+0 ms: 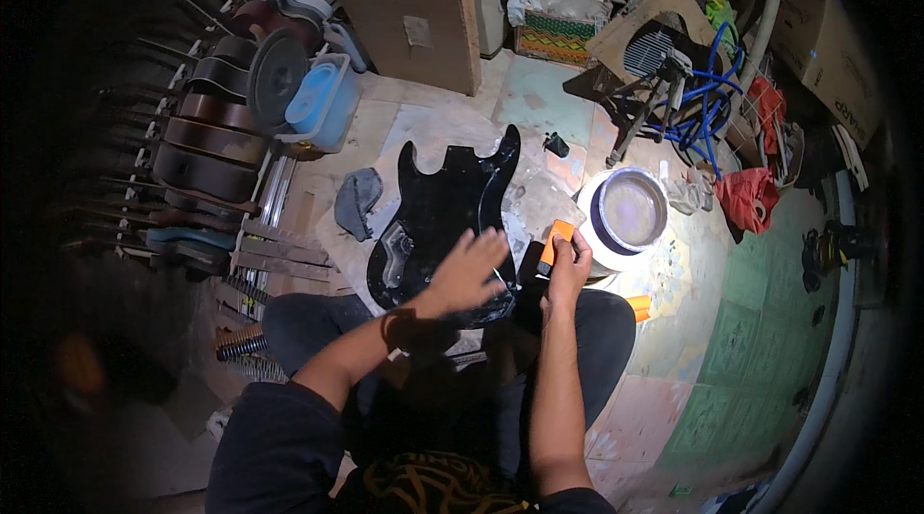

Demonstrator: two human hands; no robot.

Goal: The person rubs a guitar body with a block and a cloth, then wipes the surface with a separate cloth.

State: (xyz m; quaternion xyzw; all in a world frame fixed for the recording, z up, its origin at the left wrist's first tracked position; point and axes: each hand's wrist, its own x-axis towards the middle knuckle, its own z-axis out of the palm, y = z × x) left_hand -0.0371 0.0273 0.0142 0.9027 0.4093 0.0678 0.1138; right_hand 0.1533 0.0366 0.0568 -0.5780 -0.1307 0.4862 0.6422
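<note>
A black electric guitar body (448, 196) lies in front of me, its two horns pointing away and a pale cavity showing at its lower left. Over its near half is my left hand (467, 273), slightly blurred, with fingers stretched and spread and nothing held; I cannot tell whether it touches the surface. To the right of the body, my right hand (570, 271) is closed around a small orange block (556, 243) with a dark lower end. A round white tub (635, 211) with cloudy liquid stands just beyond that hand.
Left of the guitar body lies a crumpled dark cloth (358, 203). Several guitars (212, 134) stand racked at the left, beside a blue plastic container (322, 100). A cardboard-coloured panel (404, 13) leans behind. A blue hose (712, 110) coils at the far right, near a red bag (747, 199).
</note>
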